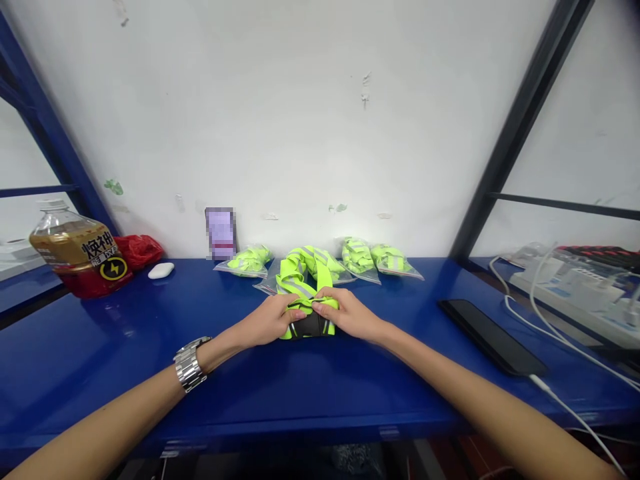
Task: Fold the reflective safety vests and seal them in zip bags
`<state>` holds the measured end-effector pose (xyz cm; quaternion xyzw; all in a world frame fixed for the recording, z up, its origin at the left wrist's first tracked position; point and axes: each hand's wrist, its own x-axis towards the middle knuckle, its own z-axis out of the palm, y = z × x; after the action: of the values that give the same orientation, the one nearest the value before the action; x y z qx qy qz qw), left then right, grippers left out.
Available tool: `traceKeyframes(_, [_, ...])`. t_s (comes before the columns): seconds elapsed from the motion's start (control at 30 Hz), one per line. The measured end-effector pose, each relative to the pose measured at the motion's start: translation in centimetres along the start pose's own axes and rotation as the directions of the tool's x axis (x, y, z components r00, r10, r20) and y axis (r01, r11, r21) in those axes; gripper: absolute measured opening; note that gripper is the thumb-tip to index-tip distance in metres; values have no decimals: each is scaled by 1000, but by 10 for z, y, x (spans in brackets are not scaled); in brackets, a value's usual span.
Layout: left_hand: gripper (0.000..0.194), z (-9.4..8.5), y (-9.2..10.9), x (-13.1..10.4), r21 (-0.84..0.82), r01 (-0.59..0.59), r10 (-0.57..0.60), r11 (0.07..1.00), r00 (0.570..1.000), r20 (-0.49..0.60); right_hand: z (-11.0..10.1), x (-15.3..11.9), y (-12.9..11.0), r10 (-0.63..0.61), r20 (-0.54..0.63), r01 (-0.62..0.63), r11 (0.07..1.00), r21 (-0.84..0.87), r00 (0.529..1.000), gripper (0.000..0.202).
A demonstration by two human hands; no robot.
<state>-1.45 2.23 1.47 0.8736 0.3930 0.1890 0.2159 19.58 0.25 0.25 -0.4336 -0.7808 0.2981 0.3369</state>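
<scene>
A neon yellow-green reflective vest [303, 273] with pale grey stripes lies partly bunched at the middle of the blue table. Its near end is folded around a black panel [310, 325]. My left hand [273, 319] pinches this end from the left, thumb on top. From the right, my right hand [350, 313] grips the same end, its thumb close to the left one. The fingers under the fabric are hidden. Behind the vest, part of a clear plastic bag [267, 283] shows.
Bagged neon vests [250, 260] lie along the wall on both sides. A large drink bottle [83, 250], red bag [140, 250] and white case [161, 270] are at left. At right lie a phone [493, 337] on a white cable and a power strip [590, 293].
</scene>
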Motion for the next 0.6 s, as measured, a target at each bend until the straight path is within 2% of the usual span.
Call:
traceKeyframes(0.07, [30,1,1,4,-8,74,-74,997,997,-6,1,1,4,43,-32,-40,996,83,999,22])
traceKeyframes(0.13, [31,2,4,9,22,137,-137,990,991,2,2,0,7,43,-89,-37,997,65,995,22])
traceKeyframes(0.2, [32,2,6,14,74,160,-163,984,986,28,2,-2,8,22,-122,-29,998,-50,992,18])
traceKeyframes(0.3, [30,1,11,18,137,136,-148,981,986,81,3,-6,9,5,-155,-46,965,-260,988,16])
traceKeyframes(0.37, [27,1,14,17,167,127,-141,978,987,76,3,-6,11,-40,-182,-28,934,-357,983,16])
traceKeyframes(0.5, [27,8,14,7,199,49,-36,979,997,-67,2,-2,15,-93,-147,25,911,-411,985,17])
traceKeyframes(0.6, [19,15,11,1,431,-20,124,902,969,-213,0,1,17,-81,-114,26,908,-419,990,21])
